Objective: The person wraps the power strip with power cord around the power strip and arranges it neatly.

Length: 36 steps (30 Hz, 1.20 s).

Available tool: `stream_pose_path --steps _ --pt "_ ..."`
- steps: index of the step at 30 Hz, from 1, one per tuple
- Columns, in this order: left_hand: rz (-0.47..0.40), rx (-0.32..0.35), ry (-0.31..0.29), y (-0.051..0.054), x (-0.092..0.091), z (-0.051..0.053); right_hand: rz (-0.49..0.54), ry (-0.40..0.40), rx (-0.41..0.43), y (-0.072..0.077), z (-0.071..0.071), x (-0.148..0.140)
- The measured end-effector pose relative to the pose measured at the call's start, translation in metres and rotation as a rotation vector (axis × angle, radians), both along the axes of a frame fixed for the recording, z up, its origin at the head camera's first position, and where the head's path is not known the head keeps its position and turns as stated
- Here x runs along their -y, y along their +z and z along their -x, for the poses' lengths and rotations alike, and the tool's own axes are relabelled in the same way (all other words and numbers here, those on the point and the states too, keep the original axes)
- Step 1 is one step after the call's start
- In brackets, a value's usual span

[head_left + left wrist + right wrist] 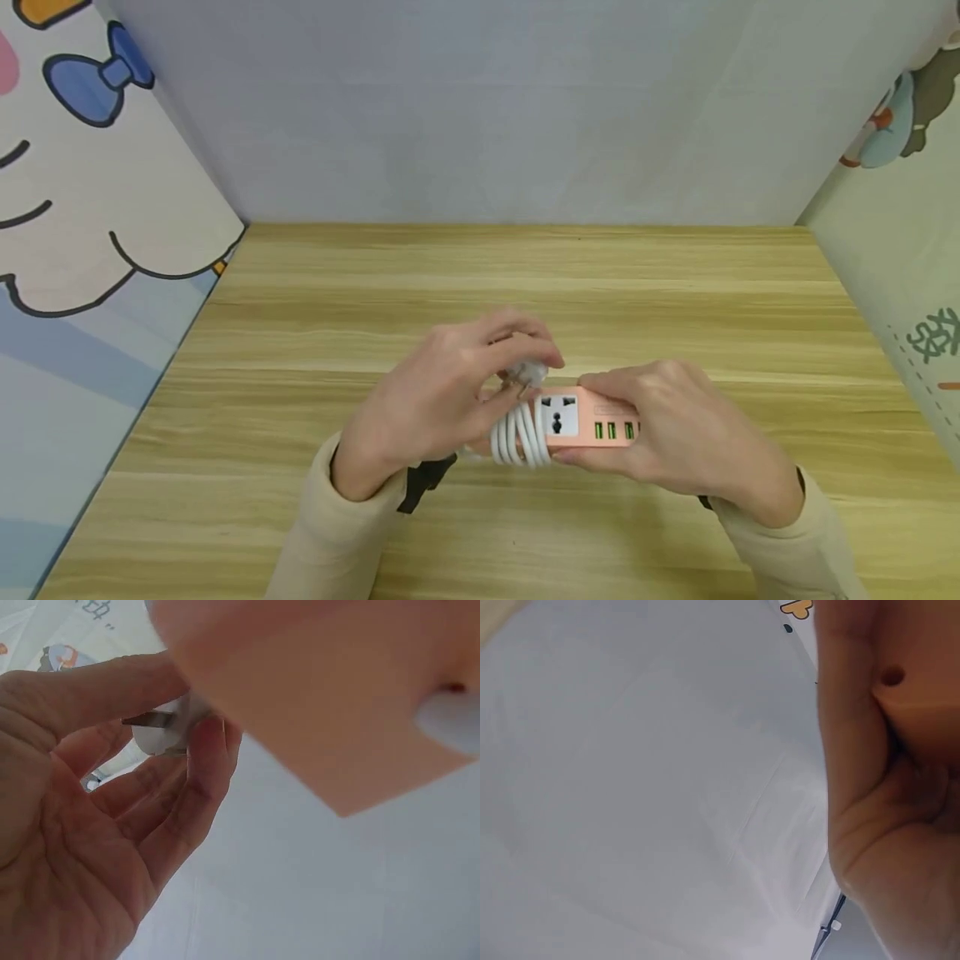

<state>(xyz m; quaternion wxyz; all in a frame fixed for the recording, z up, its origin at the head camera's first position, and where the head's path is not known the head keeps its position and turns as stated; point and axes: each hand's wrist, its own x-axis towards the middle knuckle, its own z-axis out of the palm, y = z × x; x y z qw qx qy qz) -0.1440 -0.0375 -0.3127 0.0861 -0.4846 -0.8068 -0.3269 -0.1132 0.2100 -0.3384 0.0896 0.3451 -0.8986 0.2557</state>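
A pink power strip [587, 406] with a white socket and several green USB ports is held above the table. My right hand [682, 425] grips its right end, thumb on the near side and fingers on the far side. White cord [519, 437] is wound in several turns around the strip's left part. My left hand [450, 387] pinches the white plug [531, 372] at the cord's end, just above the coils. In the left wrist view a metal prong [148, 719] sticks out of the plug between thumb and fingers. The right wrist view shows the strip's underside [922, 671] against the palm.
The wood-grain table [525, 292] spreads around both hands. A pale grey wall [517, 108] stands behind it, with cartoon-printed panels at the left [112, 167] and right [900, 250]. Black straps [429, 482] show at the wrists.
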Motion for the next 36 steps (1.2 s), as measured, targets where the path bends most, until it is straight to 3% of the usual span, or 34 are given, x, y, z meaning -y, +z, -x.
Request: stream_pose_path --steps 5,12,16,20,26,32,36 --pt "0.061 0.006 0.03 0.001 0.0 -0.004 -0.011 -0.008 -0.059 -0.003 0.008 -0.002" --pt "0.075 -0.044 0.044 0.0 -0.008 -0.009 0.013 -0.013 -0.015 -0.011 0.017 -0.003" --pt "0.126 -0.053 0.066 -0.003 -0.013 -0.01 0.002 0.004 0.017 -0.016 0.022 -0.002" --pt "0.182 0.027 0.088 -0.003 -0.012 -0.008 -0.008 0.002 0.049 -0.021 0.028 0.0" --pt "0.134 0.145 0.112 0.0 -0.002 -0.003 0.044 0.012 0.074 -0.025 0.036 -0.002" --pt "0.136 0.084 0.09 0.002 -0.007 -0.003 0.053 0.002 0.086 -0.022 0.037 -0.008" --pt "0.163 0.057 0.104 -0.003 -0.015 0.001 0.066 -0.018 0.123 -0.028 0.041 -0.013"
